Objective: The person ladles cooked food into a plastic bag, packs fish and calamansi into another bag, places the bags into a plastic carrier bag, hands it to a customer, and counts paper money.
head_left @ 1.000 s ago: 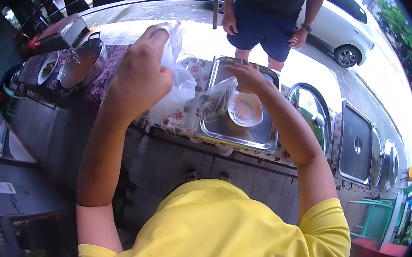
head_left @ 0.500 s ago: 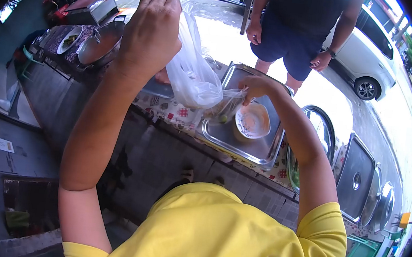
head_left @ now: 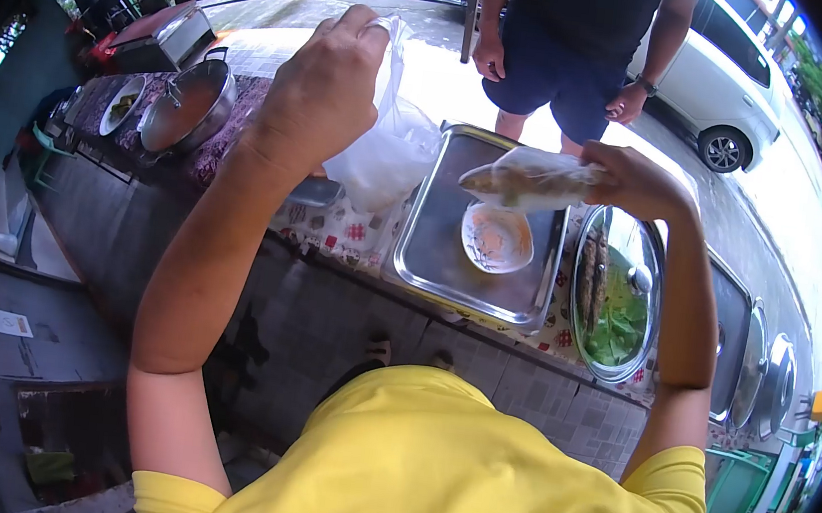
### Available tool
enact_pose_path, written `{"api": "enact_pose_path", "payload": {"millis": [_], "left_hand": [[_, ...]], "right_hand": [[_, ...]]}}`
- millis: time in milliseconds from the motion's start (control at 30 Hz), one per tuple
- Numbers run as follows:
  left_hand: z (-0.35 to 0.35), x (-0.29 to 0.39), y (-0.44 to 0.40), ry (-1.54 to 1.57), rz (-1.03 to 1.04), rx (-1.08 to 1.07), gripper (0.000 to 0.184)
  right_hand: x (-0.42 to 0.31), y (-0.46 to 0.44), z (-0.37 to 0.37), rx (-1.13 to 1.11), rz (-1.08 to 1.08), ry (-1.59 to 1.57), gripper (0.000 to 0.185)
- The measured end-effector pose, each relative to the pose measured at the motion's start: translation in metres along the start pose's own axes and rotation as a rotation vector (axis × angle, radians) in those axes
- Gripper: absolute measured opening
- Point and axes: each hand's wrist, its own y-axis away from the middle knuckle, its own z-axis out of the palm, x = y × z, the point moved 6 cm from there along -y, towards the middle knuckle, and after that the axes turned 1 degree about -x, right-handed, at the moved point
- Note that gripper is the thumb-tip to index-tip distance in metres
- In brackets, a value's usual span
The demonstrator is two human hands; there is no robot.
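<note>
My left hand (head_left: 323,92) is raised and closed on the top of a white plastic bag (head_left: 387,149), which hangs down over the table edge side. My right hand (head_left: 639,183) grips one end of a clear plastic bag of food (head_left: 524,180), held sideways in the air; what food it is I cannot make out. Below that bag, a patterned bowl (head_left: 498,241) with orange residue stands on a rectangular metal tray (head_left: 428,258). Right of the tray lies an oval dish under a glass lid (head_left: 616,308), with green leaves and browned food showing through.
A large pot (head_left: 191,108) of reddish food and a white oval dish (head_left: 123,106) stand on the left. Across the table is a person in dark shorts (head_left: 560,82), with a white car (head_left: 715,83) behind. More metal trays and lids (head_left: 776,385) line the right side.
My right hand has moved right and up, bringing the clear bag of food away from the white bag. My left hand still holds the white bag up, shifted slightly right.
</note>
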Motion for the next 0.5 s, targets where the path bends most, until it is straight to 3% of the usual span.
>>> {"api": "enact_pose_path", "payload": {"millis": [67,100,133,233,333,500], "left_hand": [[0.005,0.009,-0.002,0.03,-0.005,-0.037,0.031],[0.007,0.016,-0.005,0.055,-0.004,-0.071,0.031],[0.01,0.022,-0.008,0.081,0.003,-0.104,0.03],[0.017,0.04,-0.014,0.134,0.019,-0.158,0.033],[0.015,0.058,-0.023,0.202,0.011,-0.234,0.035],[0.022,0.078,-0.032,0.3,0.042,-0.175,0.038]], "right_hand": [[0.011,0.028,-0.01,0.05,-0.144,-0.312,0.046],[0.007,0.038,-0.013,0.141,-0.223,-0.421,0.041],[0.001,0.044,-0.013,0.169,-0.124,-0.499,0.039],[-0.054,0.052,-0.025,0.327,-0.061,0.07,0.045],[-0.083,0.03,-0.011,0.283,0.073,0.137,0.027],[-0.12,-0.008,0.012,0.19,-0.004,0.32,0.016]]}}
